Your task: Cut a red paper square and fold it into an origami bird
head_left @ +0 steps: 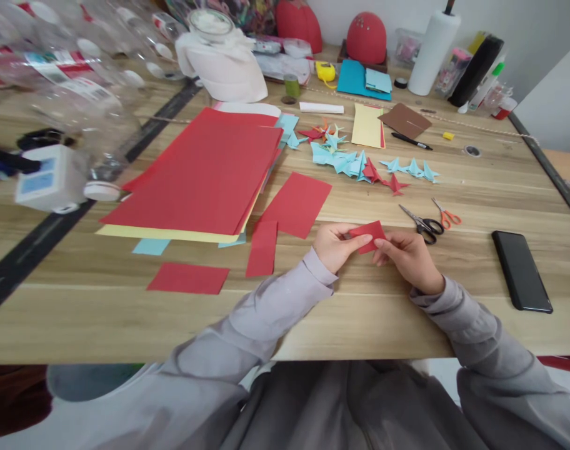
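A small piece of red paper (372, 232) is held between both hands, just above the table. My left hand (336, 245) pinches it from the left, thumb lying on top. My right hand (409, 257) grips its right edge between thumb and fingers. To the left lie a larger red sheet (298, 203) and two red strips, one upright (262, 249) and one lying sideways (188, 278). Beyond the hands is a row of folded blue and red paper cranes (345, 164). Black-handled scissors (425, 226) and smaller orange-handled scissors (447, 214) rest beyond my right hand.
A stack of large red sheets (200, 175) covers the table's left middle. Plastic bottles (74, 81) and a white box (53, 178) crowd the far left. A phone (522, 270) lies at the right. A tape measure (325, 72) and white bottle (434, 53) stand at the back.
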